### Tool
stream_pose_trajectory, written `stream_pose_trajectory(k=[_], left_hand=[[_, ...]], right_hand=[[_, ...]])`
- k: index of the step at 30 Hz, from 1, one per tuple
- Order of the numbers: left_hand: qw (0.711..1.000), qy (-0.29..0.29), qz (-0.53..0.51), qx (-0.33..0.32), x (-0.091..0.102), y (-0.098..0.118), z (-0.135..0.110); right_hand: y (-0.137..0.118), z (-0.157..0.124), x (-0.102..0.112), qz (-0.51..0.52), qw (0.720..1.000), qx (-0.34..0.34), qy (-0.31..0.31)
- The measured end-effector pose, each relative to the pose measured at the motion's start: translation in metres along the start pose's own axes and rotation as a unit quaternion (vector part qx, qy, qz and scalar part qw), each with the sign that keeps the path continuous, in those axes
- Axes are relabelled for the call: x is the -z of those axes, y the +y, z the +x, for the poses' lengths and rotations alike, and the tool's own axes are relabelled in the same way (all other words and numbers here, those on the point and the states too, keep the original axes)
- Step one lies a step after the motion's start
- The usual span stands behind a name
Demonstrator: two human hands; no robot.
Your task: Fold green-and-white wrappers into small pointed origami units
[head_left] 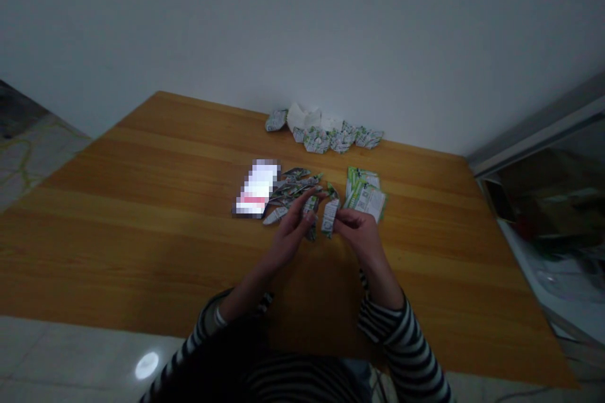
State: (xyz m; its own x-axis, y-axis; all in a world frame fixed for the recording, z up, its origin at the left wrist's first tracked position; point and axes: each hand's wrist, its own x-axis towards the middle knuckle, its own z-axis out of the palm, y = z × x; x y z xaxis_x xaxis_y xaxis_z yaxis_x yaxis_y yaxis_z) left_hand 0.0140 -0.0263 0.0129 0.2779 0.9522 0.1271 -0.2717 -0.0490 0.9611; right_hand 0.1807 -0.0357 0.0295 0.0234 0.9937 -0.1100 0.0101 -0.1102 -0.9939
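My left hand pinches a folded strip of green-and-white printed paper upright between its fingers. My right hand grips a second folded strip by its edge, close to the first. Just beyond my hands lies a loose heap of similar folded strips. Flat printed green-and-white sheets lie beyond my right hand. A phone with a blurred bright screen rests left of the heap.
All this lies on a wooden table that meets a white wall at the back. Along the wall sit a row of crumpled folded packets and a white paper. A glass-fronted unit stands beyond the right edge.
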Motion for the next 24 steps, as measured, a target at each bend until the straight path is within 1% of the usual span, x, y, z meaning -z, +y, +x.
stream_pose_trajectory(k=[4, 9, 15, 18, 24], left_hand=[[1.0, -0.012, 0.003, -0.014, -0.0013, 0.0025, -0.0008], [1.0, -0.011, 0.003, -0.019, -0.0024, 0.0026, -0.002], [0.998, -0.013, 0.029, -0.045, -0.0038, 0.0025, -0.0022], [0.997, -0.015, 0.053, -0.062, -0.0042, 0.0019, -0.0024], [0.996, -0.013, 0.063, -0.058, -0.0047, 0.0021, -0.0039]], right_hand=[[0.0018, -0.0004, -0.0022, 0.021, 1.0, -0.015, -0.006], [0.0018, -0.0018, -0.0039, 0.064, 0.996, -0.04, -0.04], [0.0029, -0.0033, -0.0039, 0.042, 0.998, -0.039, -0.014], [0.0039, -0.0039, -0.0037, 0.039, 0.998, -0.045, -0.016], [0.0067, -0.0055, -0.0024, 0.042, 0.998, -0.041, -0.019]])
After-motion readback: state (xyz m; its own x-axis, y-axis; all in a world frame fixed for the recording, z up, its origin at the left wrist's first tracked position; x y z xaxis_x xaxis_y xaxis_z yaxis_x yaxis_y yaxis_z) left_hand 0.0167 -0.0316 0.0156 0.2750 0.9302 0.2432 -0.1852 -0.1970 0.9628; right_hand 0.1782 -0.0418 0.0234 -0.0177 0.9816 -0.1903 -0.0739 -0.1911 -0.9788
